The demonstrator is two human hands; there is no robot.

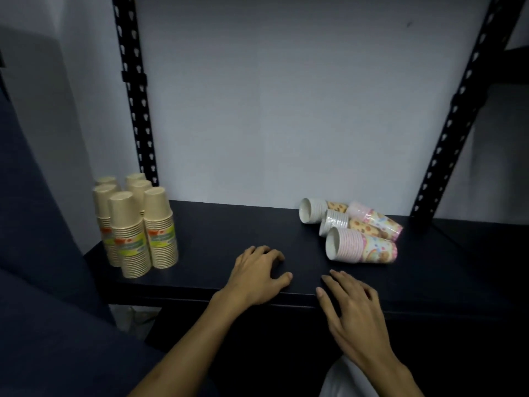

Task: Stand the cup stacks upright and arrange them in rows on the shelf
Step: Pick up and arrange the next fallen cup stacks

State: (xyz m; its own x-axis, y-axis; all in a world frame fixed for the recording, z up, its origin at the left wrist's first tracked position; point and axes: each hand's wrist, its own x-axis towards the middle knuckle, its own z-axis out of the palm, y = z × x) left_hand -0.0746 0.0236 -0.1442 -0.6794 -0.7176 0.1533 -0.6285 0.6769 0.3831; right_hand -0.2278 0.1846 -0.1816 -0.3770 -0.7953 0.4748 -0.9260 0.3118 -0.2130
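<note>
Here, four patterned cup stacks [355, 233] lying on their sides at the right of the dark shelf [234, 224], long axes roughly level, open white mouths turned left and toward the camera, bases pointing right and away. Nearest of them, the pink-striped stack [361, 248], touching the cookie-print stack [350, 225] behind it; two more farther back against the wall [286, 110], all four huddled together. At the shelf's left end, six tan cup stacks [134, 224] standing upright, mouths down, bases up, set in two close rows running back toward the slotted black post [134, 90].

Fallen stacks just beyond and a little right of the right hand [350, 306], apart from it; well right of the left hand [259, 277]. Upright stacks well to the left of both hands.

Left hand flat on the shelf near its front edge, fingers loosely spread and slightly curled, holding nothing. Right hand palm down over the front edge, fingers extended toward the fallen stacks, spread, empty.
</note>
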